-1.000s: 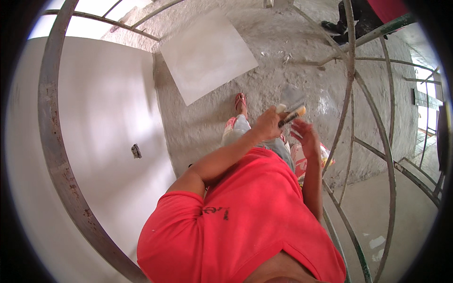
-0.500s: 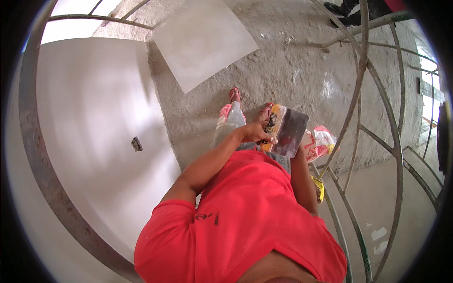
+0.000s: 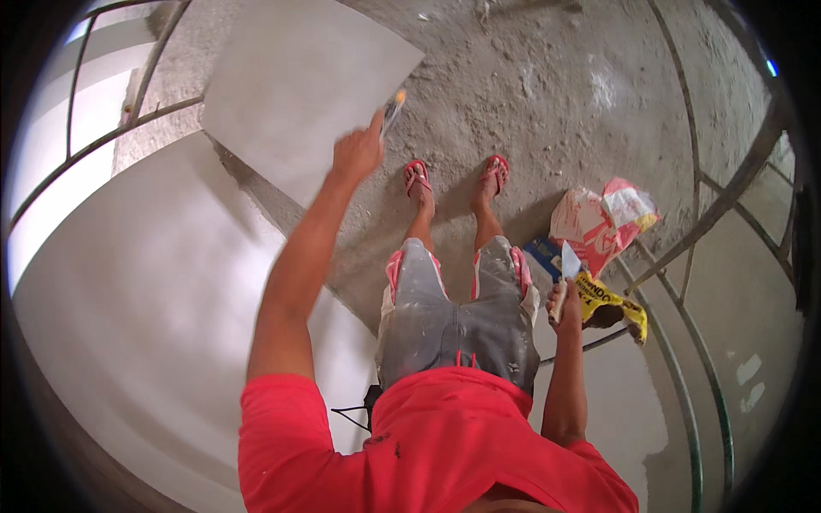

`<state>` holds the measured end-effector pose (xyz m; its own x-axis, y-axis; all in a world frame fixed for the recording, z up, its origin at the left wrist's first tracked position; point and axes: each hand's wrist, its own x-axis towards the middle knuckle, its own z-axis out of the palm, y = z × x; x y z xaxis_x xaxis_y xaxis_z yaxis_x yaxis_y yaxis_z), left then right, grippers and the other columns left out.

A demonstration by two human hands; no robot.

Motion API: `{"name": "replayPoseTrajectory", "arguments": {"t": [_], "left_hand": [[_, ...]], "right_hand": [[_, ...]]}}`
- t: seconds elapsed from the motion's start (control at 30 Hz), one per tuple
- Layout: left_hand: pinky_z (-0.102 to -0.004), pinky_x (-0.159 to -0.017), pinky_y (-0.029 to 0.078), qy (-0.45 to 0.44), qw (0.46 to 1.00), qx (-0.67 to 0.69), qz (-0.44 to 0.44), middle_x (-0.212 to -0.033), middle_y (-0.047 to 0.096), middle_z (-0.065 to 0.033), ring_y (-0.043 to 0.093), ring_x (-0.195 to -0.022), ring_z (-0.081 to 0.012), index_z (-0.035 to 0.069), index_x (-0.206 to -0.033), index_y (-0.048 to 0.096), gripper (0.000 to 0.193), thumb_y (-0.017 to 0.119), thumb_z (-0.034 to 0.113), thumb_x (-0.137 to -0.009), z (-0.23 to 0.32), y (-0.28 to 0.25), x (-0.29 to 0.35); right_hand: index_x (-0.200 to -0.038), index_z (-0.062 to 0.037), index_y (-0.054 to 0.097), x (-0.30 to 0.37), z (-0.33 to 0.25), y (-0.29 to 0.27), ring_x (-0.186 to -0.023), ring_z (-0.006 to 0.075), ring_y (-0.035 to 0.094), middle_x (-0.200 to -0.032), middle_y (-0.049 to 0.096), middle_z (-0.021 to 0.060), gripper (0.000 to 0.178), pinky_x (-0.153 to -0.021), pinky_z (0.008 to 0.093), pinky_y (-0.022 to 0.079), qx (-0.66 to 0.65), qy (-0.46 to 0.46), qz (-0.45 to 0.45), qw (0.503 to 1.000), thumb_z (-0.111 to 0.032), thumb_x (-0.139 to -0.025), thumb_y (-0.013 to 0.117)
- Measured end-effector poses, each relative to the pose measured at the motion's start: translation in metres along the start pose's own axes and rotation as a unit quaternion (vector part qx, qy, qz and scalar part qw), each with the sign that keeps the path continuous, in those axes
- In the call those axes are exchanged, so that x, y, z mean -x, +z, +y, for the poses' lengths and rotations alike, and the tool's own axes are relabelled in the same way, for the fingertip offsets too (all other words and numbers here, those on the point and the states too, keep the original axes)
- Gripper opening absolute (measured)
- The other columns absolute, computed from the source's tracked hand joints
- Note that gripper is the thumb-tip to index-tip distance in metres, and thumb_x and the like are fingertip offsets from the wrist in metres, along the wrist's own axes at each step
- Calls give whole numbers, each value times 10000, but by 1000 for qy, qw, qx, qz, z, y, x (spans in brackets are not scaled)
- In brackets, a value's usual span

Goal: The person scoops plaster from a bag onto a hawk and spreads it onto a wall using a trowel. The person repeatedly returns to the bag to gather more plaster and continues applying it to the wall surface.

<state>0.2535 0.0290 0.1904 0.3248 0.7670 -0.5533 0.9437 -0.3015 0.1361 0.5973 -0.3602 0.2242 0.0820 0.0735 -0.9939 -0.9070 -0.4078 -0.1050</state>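
The left hand [image 3: 357, 156] is wrapped round a blurred, orange-ended scraper [image 3: 394, 111] near the pale board [image 3: 299, 77]; the right hand [image 3: 571, 311] curls round a putty knife [image 3: 569, 260] beside the yellow bag [image 3: 601, 293]; both tools look light and stiff, best gripped well behind the blade.

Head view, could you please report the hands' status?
Left hand gripping blurred orange-tipped tool. Right hand holding putty knife. Yellow bag near right hand.

Your head-worn fisheye looks steeply down from above your left hand [image 3: 359, 154] and right hand [image 3: 565, 309], facing the floor [image 3: 487, 103] beyond.
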Motion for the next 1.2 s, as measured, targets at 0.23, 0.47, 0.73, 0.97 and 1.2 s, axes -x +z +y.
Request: {"name": "replayPoseTrajectory", "arguments": {"t": [0.23,0.47,0.73,0.97,1.2], "left_hand": [[-459,-635,490,174,977,-127,15,-804,610,-188,610,-733,-356,174,-1303,324,507,457,153,-815,3,36,-136],[-436,-599,493,174,960,-214,-46,-794,632,-151,629,-712,-307,86,-1186,417,347,401,130,-843,-23,60,-111],[-426,-473,479,87,981,-167,-38,-728,629,-143,625,-578,-270,64,-1279,354,474,445,101,-815,-64,135,-21],[-412,-478,477,145,975,-155,63,-676,612,-139,622,-587,-281,69,-1280,354,464,443,96,-826,-55,90,-39],[-398,-481,476,8,981,-165,-99,-671,616,-124,624,-601,-269,92,-1244,396,402,425,122,-844,-151,155,60]], "right_hand": [[-946,-89,439,14,46,-46,-510,89,462,-651,473,-1,250,-381,214,410,36,-11,124,992,-333,-897,463],[-946,-105,431,28,91,-51,-504,89,463,-647,479,-4,245,-387,216,417,7,38,150,988,-344,-900,451],[-963,-95,444,25,97,-43,-494,91,464,-644,489,-4,273,-380,220,412,35,54,152,986,-361,-900,451],[-940,-120,461,20,84,-30,-461,94,461,-643,501,-17,261,-376,226,398,127,57,165,976,-377,-899,444],[-987,-106,453,22,84,-51,-503,100,475,-654,499,-7,277,-404,232,413,153,52,176,971,-368,-895,449]]}}
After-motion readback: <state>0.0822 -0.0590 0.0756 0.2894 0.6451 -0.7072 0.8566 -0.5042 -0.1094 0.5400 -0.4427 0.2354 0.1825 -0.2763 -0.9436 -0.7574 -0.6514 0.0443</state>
